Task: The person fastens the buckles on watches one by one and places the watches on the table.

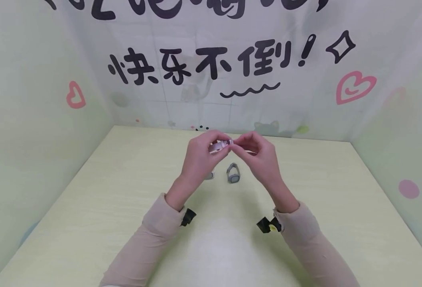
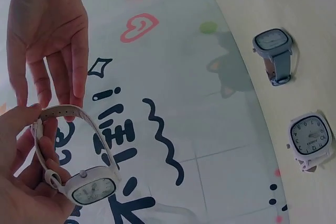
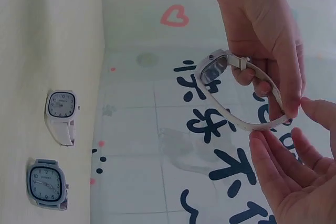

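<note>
A white wristwatch (image 2: 93, 190) with a squarish face is held up above the table, its strap bent into a loop. My left hand (image 1: 201, 156) grips the buckle side of the strap with thumb and fingers. The right hand (image 1: 260, 157) pinches the strap with thumb and fingertips, close to the left fingertips. Small holes show in the strap (image 2: 63, 111) in the left wrist view; the exact join between its ends is covered by fingers. Below, a grey-blue wristwatch (image 1: 233, 177) stands on the table. Beside it is another white wristwatch (image 3: 62, 106), partly hidden by my left hand in the head view.
The pale table (image 1: 125, 207) meets a printed backdrop (image 1: 196, 107) with dark lettering and pink hearts. Light side walls (image 1: 35, 99) rise at left and right. Small black devices (image 1: 265, 225) sit at both cuffs.
</note>
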A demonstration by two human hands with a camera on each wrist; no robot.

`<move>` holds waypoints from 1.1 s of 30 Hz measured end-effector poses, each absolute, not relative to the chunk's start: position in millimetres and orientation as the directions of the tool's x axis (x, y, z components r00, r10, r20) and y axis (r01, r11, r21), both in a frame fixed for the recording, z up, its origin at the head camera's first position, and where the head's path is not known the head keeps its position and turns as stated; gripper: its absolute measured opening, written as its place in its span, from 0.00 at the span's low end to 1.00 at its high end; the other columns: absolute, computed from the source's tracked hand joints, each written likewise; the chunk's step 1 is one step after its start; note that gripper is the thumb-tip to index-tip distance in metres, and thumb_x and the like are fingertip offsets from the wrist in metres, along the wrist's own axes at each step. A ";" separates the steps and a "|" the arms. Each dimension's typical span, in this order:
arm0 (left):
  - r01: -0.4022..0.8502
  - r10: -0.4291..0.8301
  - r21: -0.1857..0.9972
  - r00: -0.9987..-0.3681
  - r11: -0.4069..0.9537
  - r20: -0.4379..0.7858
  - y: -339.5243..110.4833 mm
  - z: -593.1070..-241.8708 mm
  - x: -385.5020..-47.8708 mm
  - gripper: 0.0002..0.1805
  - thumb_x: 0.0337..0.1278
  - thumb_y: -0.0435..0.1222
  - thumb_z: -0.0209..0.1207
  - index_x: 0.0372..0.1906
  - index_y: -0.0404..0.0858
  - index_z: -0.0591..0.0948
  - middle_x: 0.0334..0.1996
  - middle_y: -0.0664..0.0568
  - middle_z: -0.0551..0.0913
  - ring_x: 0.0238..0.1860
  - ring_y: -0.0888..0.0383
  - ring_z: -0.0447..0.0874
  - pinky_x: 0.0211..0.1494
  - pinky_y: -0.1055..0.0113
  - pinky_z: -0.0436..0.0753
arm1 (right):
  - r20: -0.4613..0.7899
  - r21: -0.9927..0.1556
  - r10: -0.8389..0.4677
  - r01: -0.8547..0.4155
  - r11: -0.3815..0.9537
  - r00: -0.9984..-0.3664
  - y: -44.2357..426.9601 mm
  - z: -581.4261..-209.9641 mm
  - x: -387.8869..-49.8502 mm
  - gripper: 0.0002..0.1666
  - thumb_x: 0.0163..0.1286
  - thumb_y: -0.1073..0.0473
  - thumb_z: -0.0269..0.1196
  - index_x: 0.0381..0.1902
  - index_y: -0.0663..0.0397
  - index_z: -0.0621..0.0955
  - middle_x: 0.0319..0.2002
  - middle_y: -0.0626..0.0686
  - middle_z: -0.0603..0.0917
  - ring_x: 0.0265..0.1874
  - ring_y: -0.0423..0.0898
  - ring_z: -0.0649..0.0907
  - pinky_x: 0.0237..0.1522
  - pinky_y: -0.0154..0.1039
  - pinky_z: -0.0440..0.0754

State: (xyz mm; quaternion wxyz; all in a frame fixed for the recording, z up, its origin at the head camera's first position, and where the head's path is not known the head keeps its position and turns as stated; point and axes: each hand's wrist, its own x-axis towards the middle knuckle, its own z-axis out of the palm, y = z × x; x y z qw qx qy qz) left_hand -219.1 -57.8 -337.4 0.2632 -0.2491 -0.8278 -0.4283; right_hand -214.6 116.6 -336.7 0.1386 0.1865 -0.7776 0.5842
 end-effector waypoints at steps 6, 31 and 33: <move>0.628 0.259 0.388 -0.694 0.674 0.672 -53.6 -337.3 -217.3 0.09 0.59 0.36 0.68 0.43 0.40 0.86 0.39 0.51 0.89 0.44 0.54 0.85 0.53 0.61 0.85 | 0.466 -0.790 -0.132 -0.478 0.384 -0.875 114.3 -333.1 -217.9 0.11 0.67 0.58 0.68 0.39 0.61 0.81 0.38 0.59 0.88 0.41 0.51 0.89 0.46 0.42 0.89; 0.577 0.298 0.225 -0.670 0.785 0.680 -57.2 -349.3 -219.2 0.08 0.57 0.39 0.70 0.41 0.43 0.86 0.37 0.54 0.84 0.38 0.57 0.83 0.40 0.68 0.85 | 0.433 -0.860 -0.064 -0.433 0.271 -0.899 116.5 -340.7 -219.1 0.07 0.70 0.65 0.62 0.40 0.66 0.80 0.38 0.65 0.87 0.32 0.36 0.88 0.39 0.29 0.87; 0.578 0.300 0.226 -0.672 0.784 0.678 -58.8 -349.5 -218.8 0.09 0.57 0.39 0.70 0.41 0.43 0.86 0.37 0.54 0.84 0.38 0.57 0.83 0.41 0.68 0.86 | 0.423 -0.873 -0.063 -0.425 0.237 -0.904 118.0 -340.9 -219.1 0.08 0.71 0.66 0.61 0.41 0.68 0.78 0.39 0.67 0.87 0.30 0.32 0.87 0.39 0.29 0.87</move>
